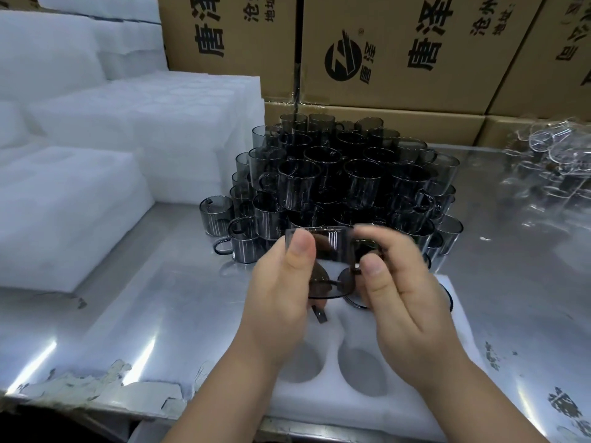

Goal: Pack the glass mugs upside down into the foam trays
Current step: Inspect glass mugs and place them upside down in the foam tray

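The glass mug [332, 260], smoky grey, is held in the air between both hands, above the far half of the foam tray [323, 401] and not touching it. We see our left hand [281, 292] gripping it from the left, thumb flat on the near wall and fingers curled behind. Our right hand [399, 289] pinches it on the handle side, thumb in front and fingers over the top edge. The mug is tilted and blurred, so we cannot tell which end is up. The tray lies at the near edge of the steel table [128, 314], and below our wrists it shows two round cavities [361, 372] with nothing in them. Our hands and forearms hide most of the far cavities. A dark curved rim [447, 292] shows just past the right hand at the tray's far right, but we cannot tell what it belongs to. Right behind the held mug rises a tight pile of grey mugs [345, 174], stacked several layers high, with a few loose ones at its left foot. To the left stand stacks of white foam [64, 212], well apart from the tray. Clear glassware [543, 155] sits at the far right, and printed cardboard boxes [399, 52] wall off the back.
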